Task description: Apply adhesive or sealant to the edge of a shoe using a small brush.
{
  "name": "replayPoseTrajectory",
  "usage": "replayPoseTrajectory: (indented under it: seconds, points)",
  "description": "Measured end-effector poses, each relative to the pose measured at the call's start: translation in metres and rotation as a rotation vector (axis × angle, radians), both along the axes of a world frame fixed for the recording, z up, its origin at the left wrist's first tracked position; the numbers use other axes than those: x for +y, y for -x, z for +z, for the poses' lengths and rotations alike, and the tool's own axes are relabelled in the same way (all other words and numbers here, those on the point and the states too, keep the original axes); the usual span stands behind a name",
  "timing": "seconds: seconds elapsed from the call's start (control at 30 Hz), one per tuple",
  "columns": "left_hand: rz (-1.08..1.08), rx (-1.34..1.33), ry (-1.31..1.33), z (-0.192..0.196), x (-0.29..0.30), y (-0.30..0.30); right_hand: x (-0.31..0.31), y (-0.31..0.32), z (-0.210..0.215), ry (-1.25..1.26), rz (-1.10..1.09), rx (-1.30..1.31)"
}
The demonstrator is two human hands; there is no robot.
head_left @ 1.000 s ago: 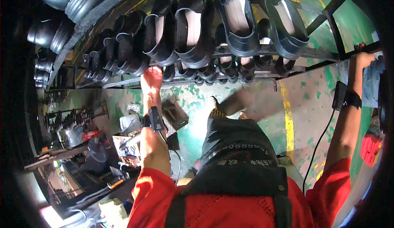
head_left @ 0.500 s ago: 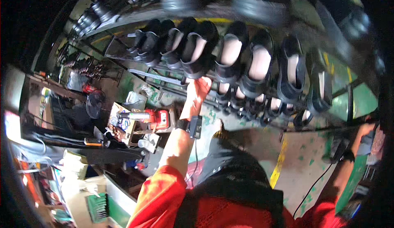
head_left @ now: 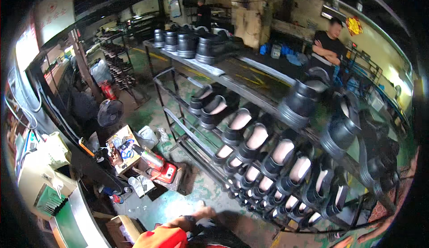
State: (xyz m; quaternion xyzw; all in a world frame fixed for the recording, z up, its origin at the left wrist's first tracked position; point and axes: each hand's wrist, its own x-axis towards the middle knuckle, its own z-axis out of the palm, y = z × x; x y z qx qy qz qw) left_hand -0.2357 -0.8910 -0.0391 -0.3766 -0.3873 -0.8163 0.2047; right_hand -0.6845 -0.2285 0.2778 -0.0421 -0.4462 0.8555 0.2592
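Up on the far right wall hangs a red diamond-shaped sign (head_left: pixel 354 25) with yellow marks. At the far left, a pale board (head_left: pixel 52 8) with a small red emblem leans high against the wall. Down by the floor, an open brown cardboard box (head_left: pixel 119 228) stands near the green bench edge. Another small carton (head_left: pixel 119 148), its top covered in colourful print, stands beside the black fan.

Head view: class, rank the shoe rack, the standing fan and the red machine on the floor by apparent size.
1. Shoe rack, by far the largest.
2. Standing fan.
3. Red machine.
The last two look close; nearness to the camera makes that order unsure.
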Motion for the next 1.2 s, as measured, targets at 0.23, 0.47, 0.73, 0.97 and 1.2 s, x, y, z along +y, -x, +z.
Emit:
replayPoseTrajectory:
  seconds: [0.23, 0.47, 0.73, 0.97, 1.2]
  points:
    - [0.15, 0.115, 0.169, -0.009, -0.12, -0.002, -0.192, 0.059, 0.003, -0.079, 0.302, -0.013]
    - [0.351, 0.126, 0.308, -0.015, -0.247, -0.119, -0.408, 0.101, -0.024, -0.214, 0.656, -0.082]
    - [0.601, 0.011, 0.468, 0.01, -0.279, -0.339, -0.603, 0.131, -0.111, -0.378, 1.113, -0.211]
    - [0.661, -0.14, 0.451, 0.036, -0.331, -0.244, -0.581, 0.106, -0.199, -0.651, 1.37, -0.443]
    - [0.637, -0.294, 0.144, -0.089, -0.057, -0.26, -0.428, 0.068, -0.164, -1.155, 1.471, -0.872]
